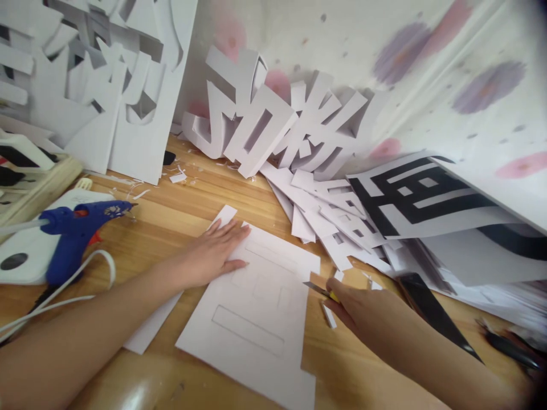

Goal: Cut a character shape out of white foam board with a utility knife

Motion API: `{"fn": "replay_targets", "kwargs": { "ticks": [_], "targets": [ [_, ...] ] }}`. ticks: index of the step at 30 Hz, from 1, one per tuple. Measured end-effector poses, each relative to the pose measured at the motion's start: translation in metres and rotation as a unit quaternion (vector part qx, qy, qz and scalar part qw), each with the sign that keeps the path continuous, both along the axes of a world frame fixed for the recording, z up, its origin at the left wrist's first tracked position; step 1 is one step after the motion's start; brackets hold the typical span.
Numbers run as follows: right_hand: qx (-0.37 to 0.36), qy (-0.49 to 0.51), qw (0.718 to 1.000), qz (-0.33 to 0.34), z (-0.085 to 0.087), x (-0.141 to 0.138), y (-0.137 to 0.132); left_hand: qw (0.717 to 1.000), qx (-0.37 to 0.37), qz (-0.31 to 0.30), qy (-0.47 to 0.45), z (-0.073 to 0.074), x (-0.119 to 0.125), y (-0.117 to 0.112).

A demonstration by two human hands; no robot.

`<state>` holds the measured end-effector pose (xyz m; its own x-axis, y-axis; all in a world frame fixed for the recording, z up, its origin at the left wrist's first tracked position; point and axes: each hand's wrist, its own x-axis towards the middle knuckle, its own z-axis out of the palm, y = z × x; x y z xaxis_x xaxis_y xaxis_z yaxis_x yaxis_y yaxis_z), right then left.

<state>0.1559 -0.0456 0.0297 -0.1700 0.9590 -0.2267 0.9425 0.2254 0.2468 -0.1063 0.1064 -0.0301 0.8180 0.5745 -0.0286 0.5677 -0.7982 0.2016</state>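
Note:
A white foam-board sheet (256,302) lies on the wooden table, with thin rectangles and other outlines drawn on its face. Its right side has stepped, cut edges. My left hand (217,247) rests flat on its upper left part, fingers stretched out. My right hand (354,304) is closed around a yellow-handled utility knife (331,295). The knife's blade points left, at the sheet's right edge; I cannot tell whether it touches. Another white strip (154,324) shows below my left wrist. A small white offcut (329,314) lies just left of my right hand.
A blue glue gun (81,228) with a white cord sits at left. White cut-out characters (256,114) lean against the flowered wall covering. Flat cut pieces (329,210) and black-printed sheets (423,193) are piled at right. A dark flat bar (436,313) and pliers (513,347) lie beyond my right arm.

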Motion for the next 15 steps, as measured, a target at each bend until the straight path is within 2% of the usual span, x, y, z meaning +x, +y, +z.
{"fn": "replay_targets", "kwargs": {
  "ticks": [4,7,9,11,15],
  "targets": [
    [-0.002,0.001,1.000,-0.015,0.001,-0.013,-0.007,0.999,0.020,0.040,-0.007,-0.001,-0.005,0.012],
    [-0.003,0.037,0.999,0.016,-0.001,-0.036,-0.010,0.998,0.031,0.043,-0.018,-0.001,-0.004,0.014],
    [0.026,0.030,0.997,0.059,-0.004,-0.057,-0.008,0.998,0.037,0.049,-0.023,-0.002,-0.002,0.011],
    [-0.005,0.039,0.994,0.104,-0.009,-0.078,-0.003,0.997,0.045,0.055,-0.034,-0.003,0.000,0.008],
    [-0.039,0.033,0.993,0.105,-0.018,-0.113,0.011,0.995,0.062,0.053,-0.059,-0.003,0.003,0.000]
  ]
}}
